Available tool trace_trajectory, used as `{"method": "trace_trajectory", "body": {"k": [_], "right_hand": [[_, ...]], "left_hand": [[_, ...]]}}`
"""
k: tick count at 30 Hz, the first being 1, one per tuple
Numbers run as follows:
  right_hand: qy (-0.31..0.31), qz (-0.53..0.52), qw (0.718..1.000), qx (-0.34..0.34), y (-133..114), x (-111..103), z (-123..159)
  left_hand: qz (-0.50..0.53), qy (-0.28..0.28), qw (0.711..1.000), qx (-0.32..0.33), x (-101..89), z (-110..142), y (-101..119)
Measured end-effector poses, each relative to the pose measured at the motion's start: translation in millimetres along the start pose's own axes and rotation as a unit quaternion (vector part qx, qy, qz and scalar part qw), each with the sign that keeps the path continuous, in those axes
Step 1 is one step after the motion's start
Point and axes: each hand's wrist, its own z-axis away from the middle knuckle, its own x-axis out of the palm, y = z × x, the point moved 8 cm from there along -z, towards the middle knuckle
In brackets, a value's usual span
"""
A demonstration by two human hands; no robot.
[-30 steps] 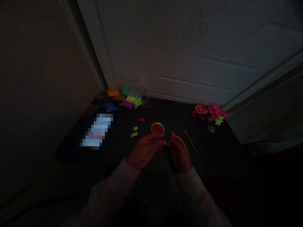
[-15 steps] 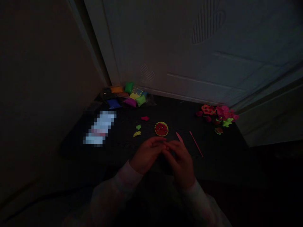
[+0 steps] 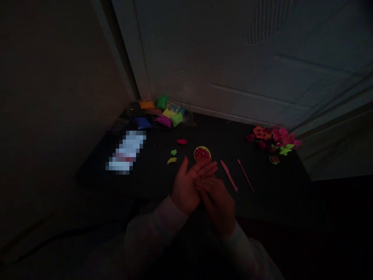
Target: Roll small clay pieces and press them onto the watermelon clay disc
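Palm up, my left hand (image 3: 189, 186) lies in front of the small round disc, its thumb and fingers stretched out. Across that palm rest the fingers of my right hand (image 3: 218, 198), fairly straight and together. Anything between the two hands is hidden. Just beyond the left fingertips is the red round disc (image 3: 201, 154) with a yellow rim and small green specks. Right of the hands lie a pink plastic knife (image 3: 229, 175) and a thin pink modelling stick (image 3: 245, 175).
Small clay pieces, pink (image 3: 182, 142), green (image 3: 173, 152) and yellow (image 3: 171, 160), lie on the dark table (image 3: 157, 175). Coloured clay packets (image 3: 163, 121) are at the back left, near a blurred bright rectangle (image 3: 126, 151). Colourful clay shapes (image 3: 281, 137) sit at the back right.
My hands have gone from meeting at the fingertips to palm against fingers. My left hand has turned palm up and spread. The knife is now fully uncovered. The view has shifted slightly.
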Motion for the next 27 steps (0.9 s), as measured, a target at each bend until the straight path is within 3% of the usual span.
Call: {"method": "trace_trajectory", "body": {"k": [5,7,11,13,19,27], "right_hand": [[0.027,-0.028,0.998,0.043,5.7,-1.3,4.4],[0.029,-0.024,0.999,0.020,3.1,-0.8,4.5],[-0.055,0.042,0.996,-0.053,-5.8,11.8,10.1],[-0.095,0.093,0.990,-0.053,-5.3,16.4,15.5],[-0.113,0.159,0.980,-0.048,-6.8,17.9,19.4],[-0.129,0.190,0.972,-0.057,-4.4,17.3,22.9]], "left_hand": [[0.003,-0.006,1.000,0.010,1.9,0.7,2.5],[0.002,-0.009,1.000,0.006,1.7,1.1,1.9],[0.013,-0.015,1.000,0.014,1.9,2.1,8.8],[0.028,-0.023,0.999,0.028,3.2,2.5,15.3],[0.035,-0.056,0.998,0.025,8.8,2.1,16.4],[0.048,-0.054,0.997,0.039,8.3,8.3,20.5]]}}
